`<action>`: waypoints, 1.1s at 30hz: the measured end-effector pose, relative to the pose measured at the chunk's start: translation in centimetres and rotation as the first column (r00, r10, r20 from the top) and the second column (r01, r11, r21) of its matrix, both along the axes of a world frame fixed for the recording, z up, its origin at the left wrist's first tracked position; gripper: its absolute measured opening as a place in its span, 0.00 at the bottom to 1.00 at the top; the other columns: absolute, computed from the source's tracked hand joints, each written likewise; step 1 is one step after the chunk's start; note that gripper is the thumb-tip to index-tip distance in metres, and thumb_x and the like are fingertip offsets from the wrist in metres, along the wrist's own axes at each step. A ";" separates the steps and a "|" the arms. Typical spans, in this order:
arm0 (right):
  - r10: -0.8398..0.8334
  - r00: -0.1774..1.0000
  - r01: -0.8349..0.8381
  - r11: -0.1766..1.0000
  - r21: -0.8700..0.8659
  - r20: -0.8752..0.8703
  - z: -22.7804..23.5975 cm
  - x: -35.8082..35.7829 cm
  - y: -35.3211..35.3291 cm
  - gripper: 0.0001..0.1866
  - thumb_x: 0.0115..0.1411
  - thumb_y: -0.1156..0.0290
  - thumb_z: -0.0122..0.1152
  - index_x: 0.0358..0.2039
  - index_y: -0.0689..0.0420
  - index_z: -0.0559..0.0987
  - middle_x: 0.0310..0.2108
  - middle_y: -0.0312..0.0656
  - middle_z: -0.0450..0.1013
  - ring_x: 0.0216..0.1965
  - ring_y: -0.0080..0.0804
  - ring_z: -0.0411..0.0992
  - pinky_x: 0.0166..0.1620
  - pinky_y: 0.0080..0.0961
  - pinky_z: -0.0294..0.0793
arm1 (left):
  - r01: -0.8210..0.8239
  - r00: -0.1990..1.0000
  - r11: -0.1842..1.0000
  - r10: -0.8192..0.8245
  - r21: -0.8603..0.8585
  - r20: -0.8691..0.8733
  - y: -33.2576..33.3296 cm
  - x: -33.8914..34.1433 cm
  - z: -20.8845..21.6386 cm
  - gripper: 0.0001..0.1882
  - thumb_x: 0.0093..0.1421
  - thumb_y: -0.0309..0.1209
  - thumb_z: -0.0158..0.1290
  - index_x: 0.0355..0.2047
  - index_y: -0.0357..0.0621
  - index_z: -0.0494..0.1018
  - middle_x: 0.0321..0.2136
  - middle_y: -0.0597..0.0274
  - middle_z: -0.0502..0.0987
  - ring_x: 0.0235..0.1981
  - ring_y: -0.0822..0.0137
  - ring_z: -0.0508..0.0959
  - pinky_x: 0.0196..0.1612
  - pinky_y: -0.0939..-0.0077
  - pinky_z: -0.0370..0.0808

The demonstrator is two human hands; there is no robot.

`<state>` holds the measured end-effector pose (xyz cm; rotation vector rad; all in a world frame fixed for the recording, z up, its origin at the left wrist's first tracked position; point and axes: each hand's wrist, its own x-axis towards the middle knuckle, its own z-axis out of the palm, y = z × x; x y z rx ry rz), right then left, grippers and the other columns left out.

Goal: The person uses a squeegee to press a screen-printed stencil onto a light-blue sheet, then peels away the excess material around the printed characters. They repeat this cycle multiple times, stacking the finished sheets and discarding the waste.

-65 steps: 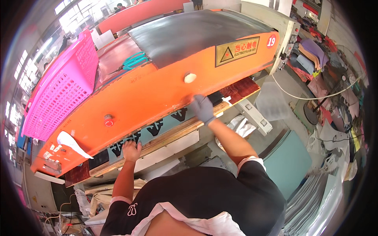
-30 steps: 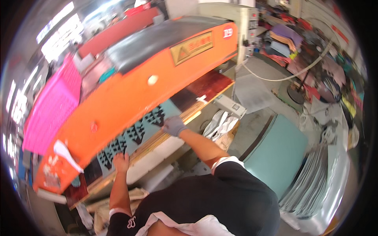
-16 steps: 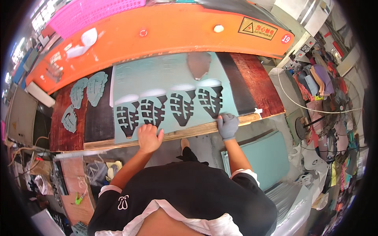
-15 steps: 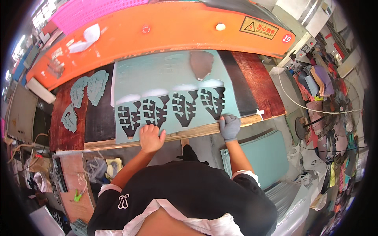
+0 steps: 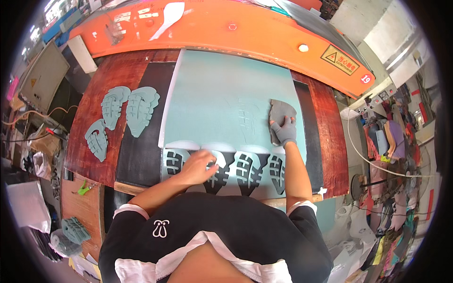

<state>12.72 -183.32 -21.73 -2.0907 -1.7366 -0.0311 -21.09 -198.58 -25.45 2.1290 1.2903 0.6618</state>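
On the green sheet (image 5: pixel 212 94), resting right hand (image 5: pixel 285 132) on dark plate (image 5: pixel 279 109) (probably stiff, best taken by edges), with left hand (image 5: pixel 198 169) half-curled; unable to judge either grip.

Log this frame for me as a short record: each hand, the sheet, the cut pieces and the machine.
Left hand: bare, fingers curled, over the near part of the sheet
Right hand: grey glove, fingers on a grey-brown plate
Sheet: pale teal, row of four cutouts near the person
Cut pieces: teal, lying left of the sheet
Machine: orange beam beyond the sheet
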 end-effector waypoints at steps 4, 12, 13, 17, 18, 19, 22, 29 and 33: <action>-0.139 0.988 0.149 0.969 -0.198 0.063 0.6 -1.5 0.1 0.53 0.39 0.36 0.61 0.60 0.57 0.60 0.63 0.57 0.49 0.55 0.58 0.62 0.55 0.40 0.65 | -0.149 0.956 0.885 0.243 0.441 -0.165 3.6 2.7 -0.9 0.27 0.57 0.45 0.51 0.54 0.47 0.66 0.58 0.55 0.62 0.60 0.52 0.59 0.59 0.48 0.55; -0.143 0.987 0.129 0.975 -0.184 -0.069 1.9 -1.3 -0.6 0.47 0.36 0.44 0.64 0.56 0.56 0.66 0.61 0.57 0.54 0.56 0.52 0.63 0.55 0.37 0.65 | -0.067 0.881 0.891 0.264 0.450 -0.393 4.0 4.1 -3.8 0.30 0.59 0.47 0.48 0.59 0.50 0.60 0.63 0.57 0.54 0.64 0.54 0.53 0.61 0.43 0.50; -0.134 0.984 0.114 0.979 -0.167 -0.114 1.8 -0.9 -0.4 0.47 0.35 0.45 0.65 0.56 0.58 0.67 0.60 0.59 0.54 0.55 0.51 0.64 0.55 0.37 0.66 | -0.071 0.867 0.907 0.262 0.415 -0.424 4.0 4.1 -3.7 0.30 0.61 0.49 0.44 0.60 0.51 0.60 0.64 0.59 0.53 0.65 0.55 0.51 0.62 0.44 0.47; 0.124 0.656 -0.076 0.992 0.099 -0.744 1.5 3.1 0.1 0.40 0.43 0.57 0.67 0.55 0.63 0.67 0.52 0.52 0.66 0.51 0.39 0.68 0.51 0.30 0.68 | -0.075 0.865 0.921 0.251 0.384 -0.434 4.0 4.1 -3.2 0.29 0.59 0.46 0.47 0.59 0.50 0.61 0.63 0.57 0.55 0.64 0.54 0.53 0.61 0.44 0.50; 0.203 0.539 -0.040 0.976 0.216 -0.818 1.2 4.7 -0.3 0.36 0.48 0.61 0.65 0.55 0.66 0.66 0.47 0.47 0.69 0.45 0.32 0.69 0.46 0.27 0.70 | -0.074 0.872 0.910 0.257 0.408 -0.415 3.8 4.1 -3.3 0.29 0.59 0.46 0.48 0.59 0.50 0.61 0.63 0.57 0.55 0.64 0.54 0.53 0.61 0.44 0.50; 0.189 0.474 -0.069 0.982 0.178 -0.860 1.3 6.7 -0.5 0.38 0.47 0.62 0.66 0.56 0.67 0.64 0.50 0.50 0.67 0.48 0.34 0.68 0.49 0.28 0.69 | -0.075 0.871 0.911 0.258 0.406 -0.418 3.8 4.1 -3.3 0.29 0.59 0.46 0.48 0.59 0.50 0.61 0.63 0.58 0.55 0.64 0.54 0.53 0.61 0.44 0.50; 0.141 0.499 -0.001 0.987 0.162 -0.855 1.1 13.0 -2.3 0.40 0.46 0.61 0.68 0.56 0.69 0.64 0.51 0.52 0.66 0.50 0.37 0.67 0.51 0.29 0.68 | -0.074 0.869 0.910 0.259 0.407 -0.421 3.7 4.0 -3.8 0.30 0.58 0.47 0.48 0.59 0.50 0.61 0.63 0.58 0.55 0.64 0.54 0.53 0.61 0.44 0.50; -0.470 0.880 0.448 0.869 -0.211 -0.067 -0.8 21.6 -10.0 0.41 0.42 0.48 0.61 0.56 0.53 0.68 0.58 0.52 0.60 0.56 0.53 0.62 0.57 0.43 0.63 | -0.078 0.870 0.886 0.284 0.456 -0.402 3.7 4.1 -4.0 0.30 0.58 0.47 0.48 0.58 0.49 0.62 0.62 0.58 0.57 0.63 0.54 0.55 0.60 0.44 0.51; -0.256 0.966 0.257 0.966 -0.035 0.029 -2.6 20.9 -13.0 0.36 0.45 0.47 0.60 0.52 0.56 0.71 0.57 0.52 0.62 0.55 0.53 0.62 0.55 0.43 0.63 | -0.057 0.868 0.883 0.275 0.466 -0.414 3.9 4.1 -3.6 0.29 0.57 0.45 0.49 0.58 0.49 0.62 0.62 0.57 0.57 0.62 0.52 0.55 0.60 0.44 0.51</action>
